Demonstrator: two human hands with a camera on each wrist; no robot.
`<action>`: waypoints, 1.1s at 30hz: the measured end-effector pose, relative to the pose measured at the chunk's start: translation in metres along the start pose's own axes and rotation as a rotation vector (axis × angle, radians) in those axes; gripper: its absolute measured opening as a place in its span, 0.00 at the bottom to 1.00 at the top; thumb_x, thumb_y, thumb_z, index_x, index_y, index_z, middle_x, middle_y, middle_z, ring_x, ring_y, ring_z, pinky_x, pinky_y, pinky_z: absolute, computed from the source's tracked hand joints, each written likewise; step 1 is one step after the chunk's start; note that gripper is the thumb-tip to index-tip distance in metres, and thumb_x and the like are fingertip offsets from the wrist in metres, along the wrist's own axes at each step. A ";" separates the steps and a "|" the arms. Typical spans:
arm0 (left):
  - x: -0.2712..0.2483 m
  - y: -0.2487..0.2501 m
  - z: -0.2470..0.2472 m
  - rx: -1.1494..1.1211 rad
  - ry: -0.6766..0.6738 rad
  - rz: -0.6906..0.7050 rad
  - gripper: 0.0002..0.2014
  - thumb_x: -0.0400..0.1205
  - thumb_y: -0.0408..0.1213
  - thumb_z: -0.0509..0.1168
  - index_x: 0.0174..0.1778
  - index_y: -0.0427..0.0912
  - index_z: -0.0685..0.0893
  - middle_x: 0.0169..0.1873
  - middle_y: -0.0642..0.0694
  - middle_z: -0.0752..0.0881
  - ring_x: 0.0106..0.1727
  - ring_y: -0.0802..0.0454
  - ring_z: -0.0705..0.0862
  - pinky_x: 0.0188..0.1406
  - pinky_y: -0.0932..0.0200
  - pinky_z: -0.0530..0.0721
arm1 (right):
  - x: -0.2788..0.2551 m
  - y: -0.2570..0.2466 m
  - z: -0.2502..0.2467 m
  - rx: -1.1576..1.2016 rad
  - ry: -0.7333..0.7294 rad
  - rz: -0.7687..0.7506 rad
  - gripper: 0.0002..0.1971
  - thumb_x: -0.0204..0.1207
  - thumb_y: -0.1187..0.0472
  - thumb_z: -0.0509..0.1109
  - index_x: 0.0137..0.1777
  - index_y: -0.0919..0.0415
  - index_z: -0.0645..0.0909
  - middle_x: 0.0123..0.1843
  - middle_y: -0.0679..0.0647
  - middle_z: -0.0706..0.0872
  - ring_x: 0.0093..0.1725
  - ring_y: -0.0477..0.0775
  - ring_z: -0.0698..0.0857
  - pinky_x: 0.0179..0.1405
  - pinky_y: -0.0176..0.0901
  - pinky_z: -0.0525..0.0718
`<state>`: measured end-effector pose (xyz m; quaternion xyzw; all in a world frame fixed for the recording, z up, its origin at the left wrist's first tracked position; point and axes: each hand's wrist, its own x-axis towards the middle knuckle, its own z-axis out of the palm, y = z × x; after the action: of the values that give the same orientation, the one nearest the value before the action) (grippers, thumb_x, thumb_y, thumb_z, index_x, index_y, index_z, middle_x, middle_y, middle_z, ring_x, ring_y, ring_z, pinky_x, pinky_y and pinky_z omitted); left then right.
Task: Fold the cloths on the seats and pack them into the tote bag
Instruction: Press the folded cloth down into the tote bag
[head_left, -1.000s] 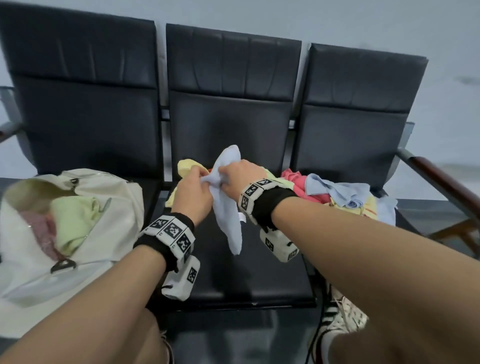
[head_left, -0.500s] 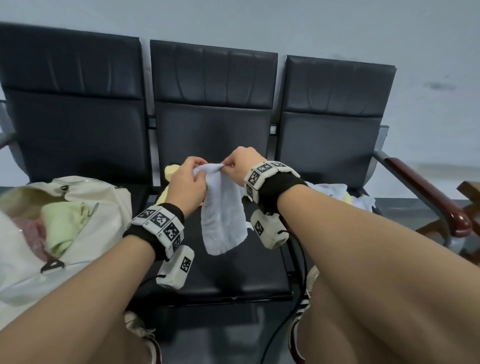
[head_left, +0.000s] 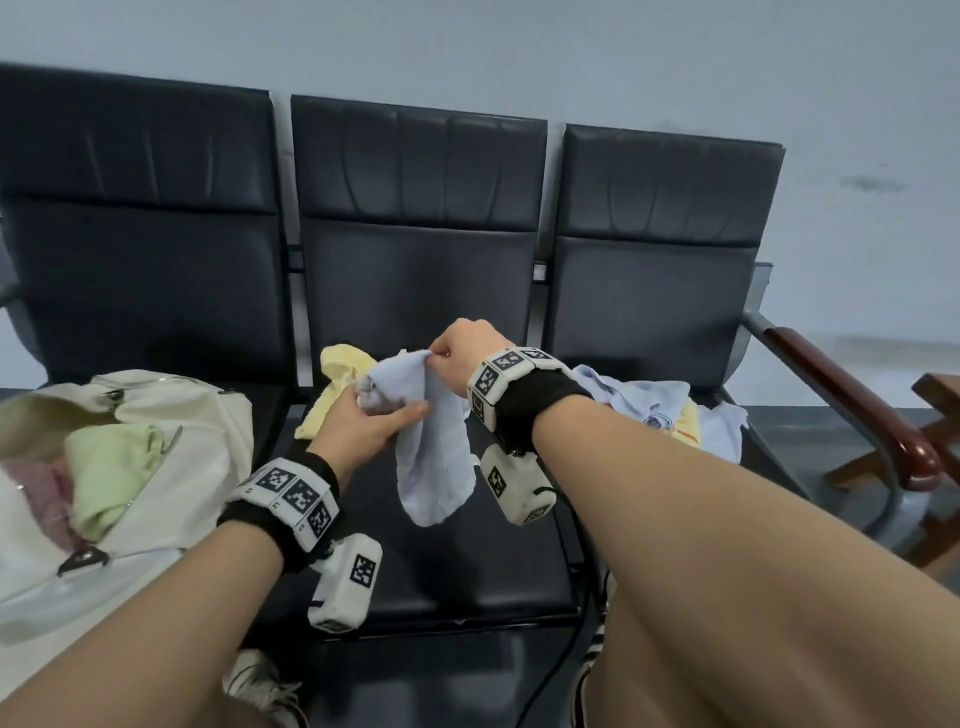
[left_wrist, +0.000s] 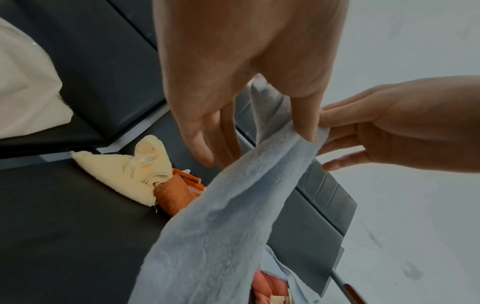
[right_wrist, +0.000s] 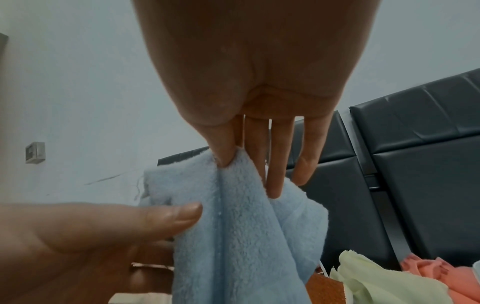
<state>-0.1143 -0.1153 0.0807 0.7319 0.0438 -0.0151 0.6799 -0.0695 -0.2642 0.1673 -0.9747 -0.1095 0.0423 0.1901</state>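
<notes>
A light blue cloth (head_left: 434, 462) hangs over the middle seat (head_left: 467, 571). My right hand (head_left: 435, 358) pinches its top corner between thumb and forefinger; the right wrist view shows that pinch on the light blue cloth (right_wrist: 246, 236). My left hand (head_left: 389, 410) holds the cloth a little lower, thumb (right_wrist: 166, 216) across the front and fingers behind. In the left wrist view the light blue cloth (left_wrist: 228, 226) slants down from both hands. The cream tote bag (head_left: 197, 415) lies open on the left seat with a green cloth (head_left: 114, 467) and a pink cloth (head_left: 36, 493) inside.
A yellow cloth (head_left: 337, 379) lies crumpled at the back of the middle seat, with an orange cloth (left_wrist: 174, 197) beside it. More cloths, blue and yellow, are piled on the right seat (head_left: 654, 405). A wooden armrest (head_left: 852, 405) bounds the bench on the right.
My left hand has slid down from the cloth's top edge, beside the right hand, to a hold lower on the cloth. The right hand keeps its pinch at the top.
</notes>
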 end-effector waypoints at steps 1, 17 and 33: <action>0.000 -0.002 -0.002 0.003 -0.001 -0.048 0.21 0.76 0.43 0.77 0.65 0.48 0.83 0.57 0.47 0.89 0.60 0.48 0.87 0.61 0.44 0.86 | 0.000 0.000 -0.001 0.005 0.009 -0.002 0.14 0.83 0.53 0.63 0.62 0.50 0.87 0.54 0.56 0.88 0.49 0.60 0.88 0.46 0.47 0.86; -0.003 0.009 -0.010 0.028 0.118 0.065 0.08 0.84 0.42 0.68 0.56 0.45 0.87 0.53 0.46 0.90 0.57 0.50 0.88 0.61 0.46 0.86 | 0.004 -0.013 0.006 0.038 0.047 0.016 0.11 0.82 0.51 0.65 0.57 0.50 0.87 0.51 0.54 0.88 0.46 0.59 0.88 0.45 0.49 0.88; -0.002 0.015 -0.014 -0.218 0.084 -0.052 0.12 0.86 0.27 0.60 0.64 0.35 0.82 0.53 0.35 0.90 0.51 0.41 0.90 0.39 0.51 0.88 | 0.008 -0.035 -0.003 0.408 0.184 -0.068 0.15 0.79 0.69 0.62 0.53 0.53 0.88 0.53 0.56 0.88 0.49 0.54 0.86 0.40 0.40 0.81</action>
<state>-0.1153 -0.1022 0.0965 0.6523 0.0926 0.0027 0.7523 -0.0679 -0.2316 0.1830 -0.9115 -0.1139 -0.0318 0.3939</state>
